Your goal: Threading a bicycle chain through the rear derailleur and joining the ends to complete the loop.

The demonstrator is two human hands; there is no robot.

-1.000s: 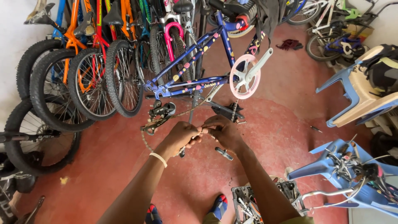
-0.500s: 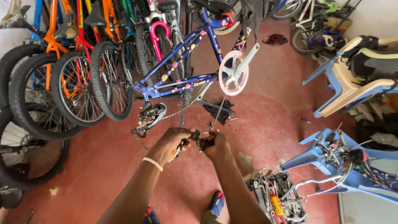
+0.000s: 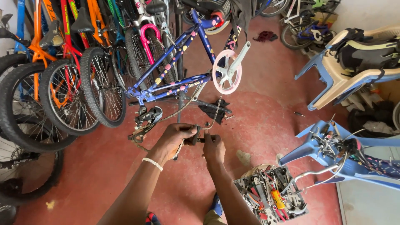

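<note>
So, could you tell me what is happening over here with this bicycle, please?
A person is working on the chain of a blue bicycle frame that is held up off the red floor without wheels. The left hand and right hand meet just below the frame, both closed around a small dark tool clamped on the chain, which hangs from the pink chainring. A crate of tools sits to the right, and other bicycles stand along the left.

— Do we see any packages, signs or screens here?

— None. We find only one label: a small white decal (image 3: 193,85) with dark lettering, on the lower tube of the blue bicycle frame (image 3: 166,66), near the pink chainring (image 3: 226,73).
</note>
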